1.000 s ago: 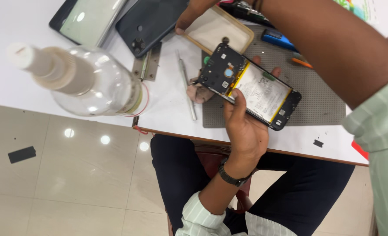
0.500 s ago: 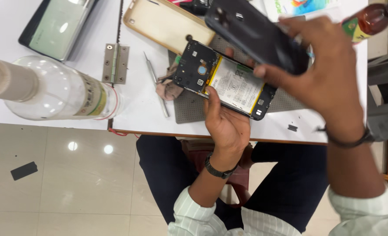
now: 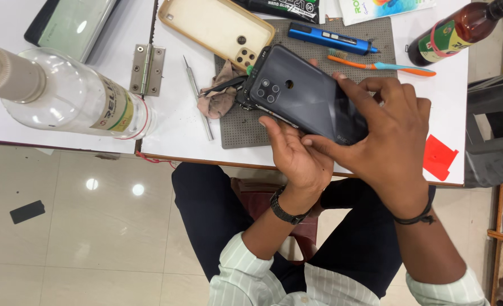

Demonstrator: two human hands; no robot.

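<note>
A dark grey phone back cover (image 3: 302, 93) with a square camera cluster lies over the opened phone, whose edge shows beneath it (image 3: 250, 103). My right hand (image 3: 384, 139) presses on the cover's right end, fingers and thumb gripping it. Under the near edge, my left hand (image 3: 294, 150) supports the phone from below with its fingers against the rim. Both are held just above the grey work mat (image 3: 237, 130) at the table's front.
A clear glass bottle (image 3: 64, 96) lies at the left, a metal hinge (image 3: 145, 69) and thin metal tool (image 3: 197, 105) beside it. A tan phone case (image 3: 214, 25), blue screwdriver (image 3: 328, 37), toothbrush (image 3: 382, 63), brown bottle (image 3: 461, 28), cloth (image 3: 220, 96) and red card (image 3: 439, 157) surround the mat.
My right hand brought the dark back cover down from above and set it onto the opened phone, hiding its battery and board. My left hand kept holding the phone.
</note>
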